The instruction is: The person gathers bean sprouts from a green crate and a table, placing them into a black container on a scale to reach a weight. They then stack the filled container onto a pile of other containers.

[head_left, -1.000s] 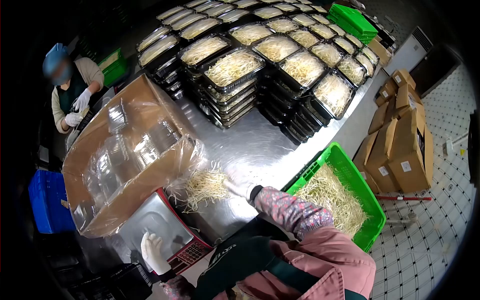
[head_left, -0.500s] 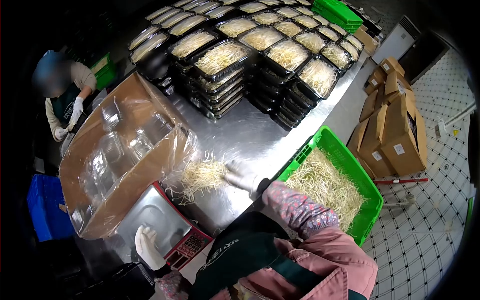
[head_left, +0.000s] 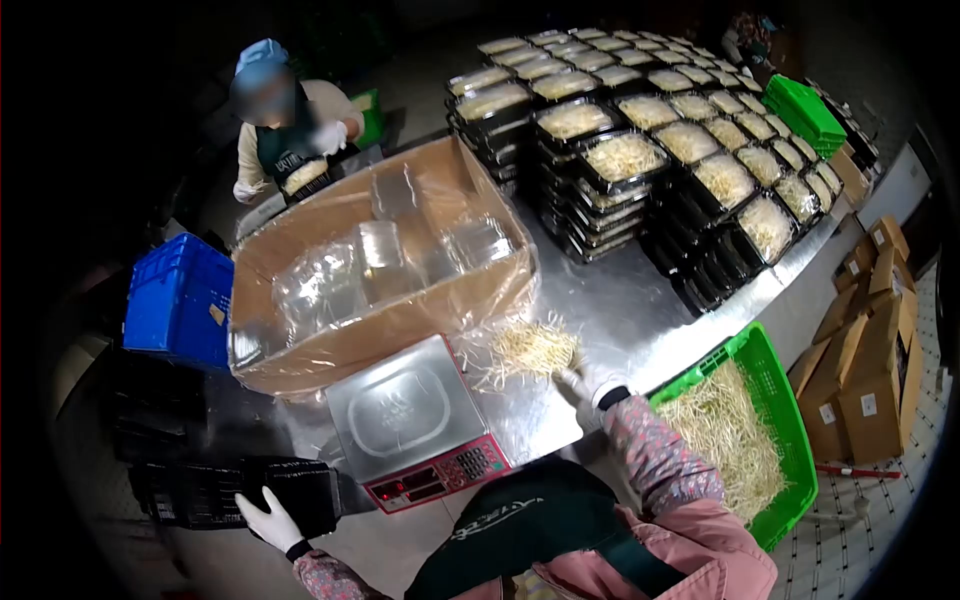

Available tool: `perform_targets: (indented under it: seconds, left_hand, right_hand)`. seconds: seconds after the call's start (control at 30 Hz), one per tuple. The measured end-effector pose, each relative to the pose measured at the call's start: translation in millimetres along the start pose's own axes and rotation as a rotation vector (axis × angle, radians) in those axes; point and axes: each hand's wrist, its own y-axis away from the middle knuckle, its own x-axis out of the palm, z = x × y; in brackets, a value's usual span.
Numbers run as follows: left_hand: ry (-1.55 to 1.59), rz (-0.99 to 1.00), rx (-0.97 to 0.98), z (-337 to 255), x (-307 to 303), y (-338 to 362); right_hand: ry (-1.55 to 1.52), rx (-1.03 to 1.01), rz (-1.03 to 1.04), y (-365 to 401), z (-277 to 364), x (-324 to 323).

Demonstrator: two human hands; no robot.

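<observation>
My left hand (head_left: 268, 522), in a white glove, is at the near edge of some black plastic trays (head_left: 300, 490), thumb and fingers apart; whether it touches them is hard to tell. My right hand (head_left: 592, 382), also gloved, rests by the right edge of a loose pile of bean sprouts (head_left: 530, 348) on the steel table (head_left: 625, 330), its fingers stretched toward the pile. Between my hands sits a red scale (head_left: 440, 478) with a bare metal pan (head_left: 392, 410). A green crate (head_left: 797, 450) full of bean sprouts stands by my right arm.
A cardboard box (head_left: 330, 355) holds clear plastic lids (head_left: 380, 245). Behind it are stacked black trays filled with sprouts (head_left: 625, 158). A co-worker (head_left: 290, 130) handles a filled tray at far left. A blue crate (head_left: 180, 300) and cardboard cartons (head_left: 875, 370) flank the table.
The view has turned left. My left hand has moved from over the scale pan to the black trays. My right hand stays by the sprout pile.
</observation>
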Motion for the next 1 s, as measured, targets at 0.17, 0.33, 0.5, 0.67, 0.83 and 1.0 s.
perform_targets:
  seconds: [0.17, 0.33, 0.5, 0.67, 0.83, 1.0]
  left_hand:
    - [0.455, 0.394, 0.079, 22.1, 10.6, 5.3]
    - [0.604, 0.427, 0.1, 30.4, 7.6, 8.9]
    - [0.418, 0.208, -0.008, -0.9, -27.9, 1.0]
    - [0.74, -0.136, 0.113, -81.5, -39.3, -22.0]
    - [1.166, 0.324, 0.538, -269.3, -19.8, 45.2]
    - [1.083, 0.782, 1.566, -403.7, 23.4, 189.2]
  right_hand:
    - [-0.014, -0.11, -0.095, 11.3, 63.0, -25.5]
    - [-0.054, -0.157, -0.13, 21.2, 48.0, -20.6]
    - [-0.208, -0.187, -0.198, 37.9, 26.9, 26.5]
    - [-0.136, -0.062, -0.347, 92.1, 32.9, 15.2]
    - [-0.17, 0.0, -0.46, 145.6, 43.4, 11.2]
    - [-0.318, 0.042, -0.449, 211.7, 40.8, 29.5]
